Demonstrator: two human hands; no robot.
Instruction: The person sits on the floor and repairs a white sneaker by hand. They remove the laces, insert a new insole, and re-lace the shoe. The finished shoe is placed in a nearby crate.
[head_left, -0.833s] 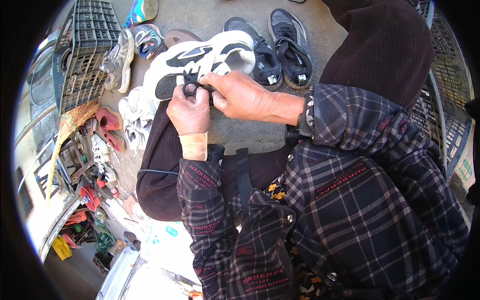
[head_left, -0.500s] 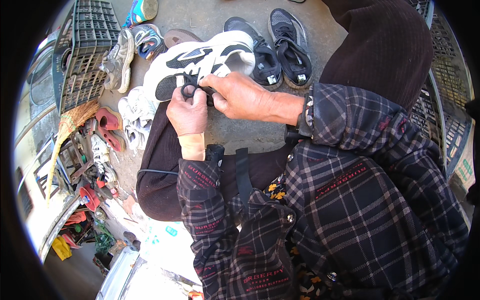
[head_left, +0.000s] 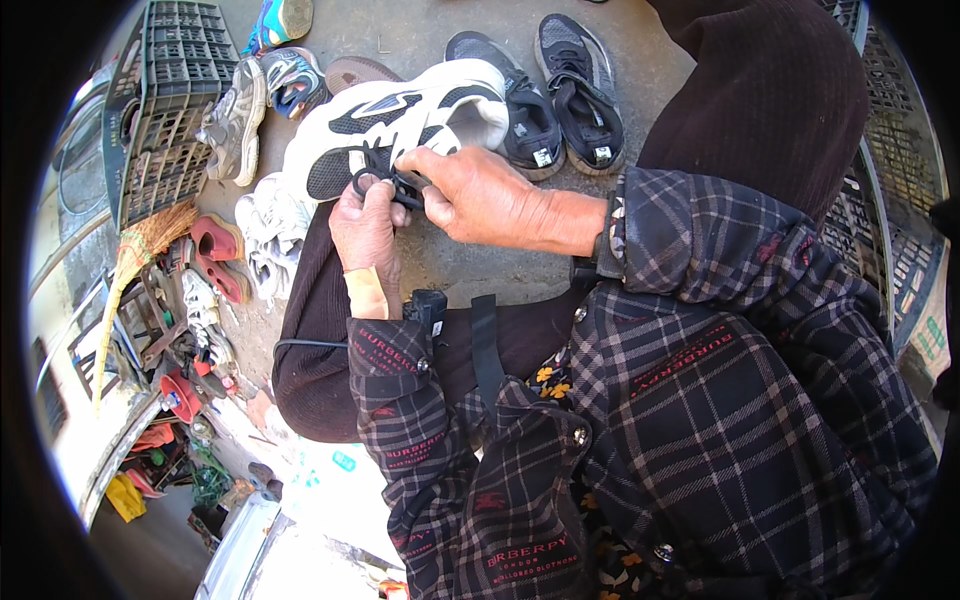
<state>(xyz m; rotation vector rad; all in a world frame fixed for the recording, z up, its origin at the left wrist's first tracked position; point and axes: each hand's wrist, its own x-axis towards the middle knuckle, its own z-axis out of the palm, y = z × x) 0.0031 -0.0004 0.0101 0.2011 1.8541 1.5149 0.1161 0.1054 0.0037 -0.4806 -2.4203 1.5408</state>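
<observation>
**Lace loop pulled slightly left; both hands closed on lace**

Versus half a second ago: left hand is a bit further left and its wrist has rolled. The loop moved left with it, and more dark strand shows between the hands. Right hand is nearly where it was. The shoe has barely shifted.

Grip: left is closed, thumb and index pinching the black shoelace at the loop. Right is closed too, thumb laid over the curled index at the lacing, strands running in under the fingertips. Exact right-hand contact is partly hidden.

Shoe: white-and-black sneaker, far side of the hands, toe left and near, heel right and far. Lacing faces the wearer, collar open. White upper, dark mesh panels at toe and side. Toe end sits at the left trouser leg; can't tell what carries the weight. Heel is just left of a pair of gray-black sneakers. White sneakers lie left of the toe.
</observation>
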